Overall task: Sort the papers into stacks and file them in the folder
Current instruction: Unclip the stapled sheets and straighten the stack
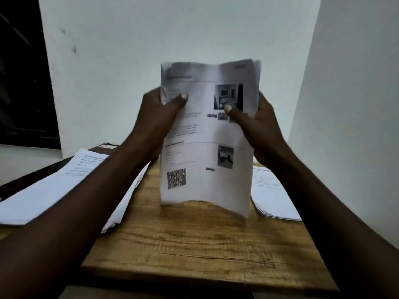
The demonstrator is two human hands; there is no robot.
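- The light-brown wooden table carried the sorting, which looked to me partly done: two piles lay on it, with bare wood between them.
- The wide, loosely fanned pile of white printed papers lay on the left, its edges uneven, so I judged it would want squaring before filing.
- The sheaf of white printed sheets, with small photographs and a square code on the front page, stood upright above the middle of the table. Whether its lower edge touched the wood I could not tell. It had joined neither pile.
- The smaller, neater stack of white papers lay at the right edge, near the wall.
- A dark flat thing with a red-marked corner showed beyond the left pile and was partly covered by it. It may have been the folder. I saw nothing filed in it, so by my reckoning the filing was all left to do.
- The left grip pinched the sheaf's left edge, thumb on the front page.
- The right grip held the right edge likewise, thumb pressed near the upper photograph.
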